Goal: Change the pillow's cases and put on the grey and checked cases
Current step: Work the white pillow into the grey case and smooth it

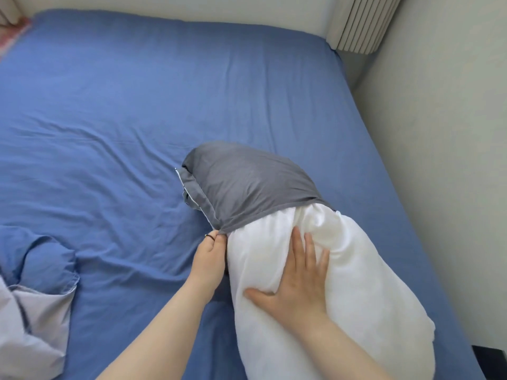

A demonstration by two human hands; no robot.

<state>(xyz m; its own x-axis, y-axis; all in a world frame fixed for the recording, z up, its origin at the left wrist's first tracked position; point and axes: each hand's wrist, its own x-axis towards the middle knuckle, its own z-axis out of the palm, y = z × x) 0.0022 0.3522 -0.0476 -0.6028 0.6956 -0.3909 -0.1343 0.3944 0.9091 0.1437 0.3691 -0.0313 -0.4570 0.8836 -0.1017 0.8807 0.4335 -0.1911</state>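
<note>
A bare white pillow [356, 283] lies on the blue bed, running from the lower right toward the middle. A grey case [247, 182] covers its far end, with the case's open hem stretched across the pillow's upper part. My left hand [210, 259] pinches the hem's left corner beside the pillow; a thin ring shows on one finger. My right hand [299, 278] lies flat on the white pillow just below the hem, fingers spread and pressing into it. No checked case is in view.
The blue sheet [137, 119] covers the whole bed. A crumpled blue and pale lilac bundle of fabric [35, 297] lies at the lower left. A wall [439, 133] runs close along the bed's right side, and a pleated curtain [359, 20] hangs at the far right corner.
</note>
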